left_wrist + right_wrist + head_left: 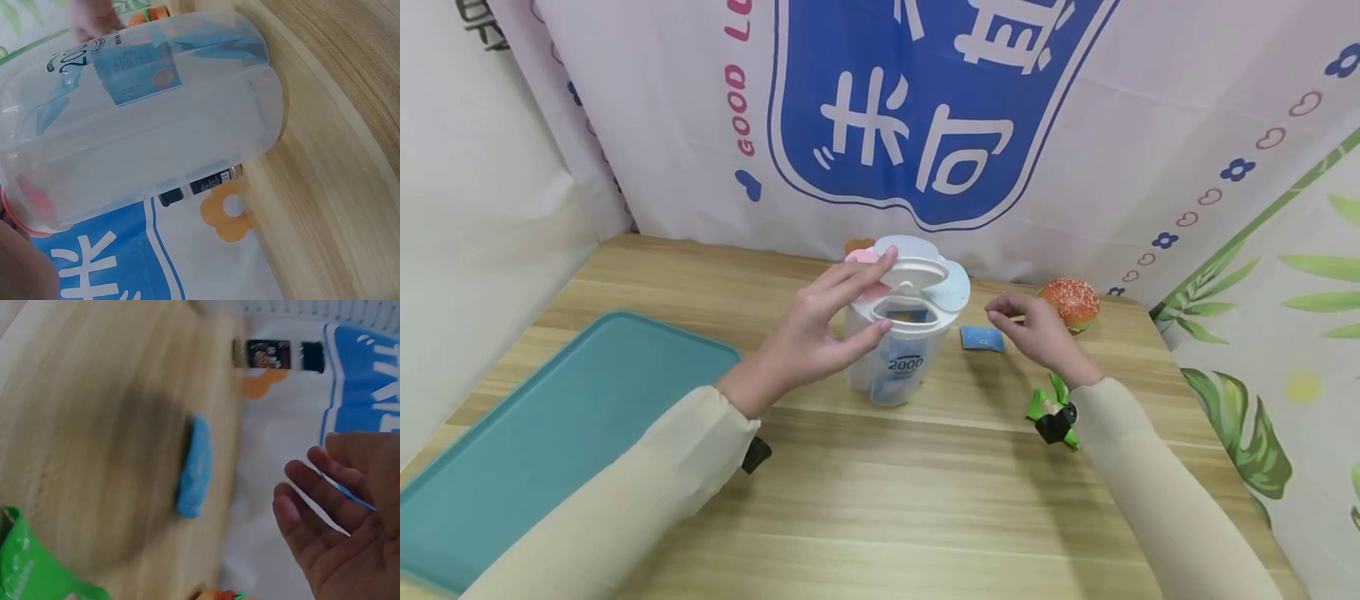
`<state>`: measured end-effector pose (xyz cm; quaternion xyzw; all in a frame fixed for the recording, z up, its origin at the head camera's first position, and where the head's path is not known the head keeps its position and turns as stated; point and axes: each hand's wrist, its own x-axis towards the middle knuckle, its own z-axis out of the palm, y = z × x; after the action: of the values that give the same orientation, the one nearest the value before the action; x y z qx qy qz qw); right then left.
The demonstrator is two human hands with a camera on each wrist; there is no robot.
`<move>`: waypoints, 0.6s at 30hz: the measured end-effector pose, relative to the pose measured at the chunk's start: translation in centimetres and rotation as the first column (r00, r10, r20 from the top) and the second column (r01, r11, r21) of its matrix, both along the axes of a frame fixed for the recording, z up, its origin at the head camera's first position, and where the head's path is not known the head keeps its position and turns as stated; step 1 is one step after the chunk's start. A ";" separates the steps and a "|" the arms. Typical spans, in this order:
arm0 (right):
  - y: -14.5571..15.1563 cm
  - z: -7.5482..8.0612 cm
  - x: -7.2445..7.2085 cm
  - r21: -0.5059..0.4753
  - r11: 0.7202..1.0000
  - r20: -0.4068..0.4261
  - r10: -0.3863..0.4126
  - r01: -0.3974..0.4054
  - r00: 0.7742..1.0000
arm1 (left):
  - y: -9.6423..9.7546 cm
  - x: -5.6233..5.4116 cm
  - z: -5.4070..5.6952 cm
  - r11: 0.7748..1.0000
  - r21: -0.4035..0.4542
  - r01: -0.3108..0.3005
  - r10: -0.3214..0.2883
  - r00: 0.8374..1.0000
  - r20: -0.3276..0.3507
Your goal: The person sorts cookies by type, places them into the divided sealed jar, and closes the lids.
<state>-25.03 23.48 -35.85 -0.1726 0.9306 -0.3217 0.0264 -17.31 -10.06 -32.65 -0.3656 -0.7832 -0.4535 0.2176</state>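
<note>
A clear plastic storage container marked 2000 stands upright at mid-table, blue packets visible inside. Its lid has pink, white and light blue petal flaps, and an oval opening shows at the front. My left hand rests on the lid's left side, thumb and index finger spread and fairly straight; its other fingers are mostly hidden. To the right, my right hand is held above the table with loosely bent fingers and nothing between them. Just left of it lies a small blue packet.
A teal tray lies on the left of the table. Near the back right sits a toy burger; a green packet lies by my right wrist. Behind the container stands a dark-labelled bottle, with a printed curtain at the back.
</note>
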 end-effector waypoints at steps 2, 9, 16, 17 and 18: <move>0.3 -0.9 -0.5 0.035 0.999 0.037 0.021 -0.022 0.999 | -0.1 0.1 0.0 1.000 -0.003 0.000 0.000 1.000 -0.001; 0.3 -2.7 -1.5 0.191 0.977 0.072 0.076 -0.089 0.995 | 0.0 0.0 -0.1 1.000 -0.002 0.003 -0.003 1.000 0.001; 0.2 -4.3 -2.2 0.286 0.950 0.072 0.111 -0.127 0.991 | 0.0 0.0 -0.1 1.000 -0.011 -0.006 0.006 1.000 0.008; 0.2 -4.5 -2.2 0.291 0.948 0.059 0.117 -0.129 0.991 | -0.1 0.0 -0.1 1.000 -0.009 -0.005 0.005 1.000 0.008; 0.1 -4.6 -2.2 0.299 0.946 0.051 0.117 -0.127 0.992 | -0.1 0.0 0.0 1.000 -0.007 -0.006 0.006 1.000 0.006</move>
<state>-27.23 23.62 -40.44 -0.2185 0.9558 -0.1765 0.0874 -17.28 -10.14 -32.69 -0.3629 -0.7864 -0.4511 0.2153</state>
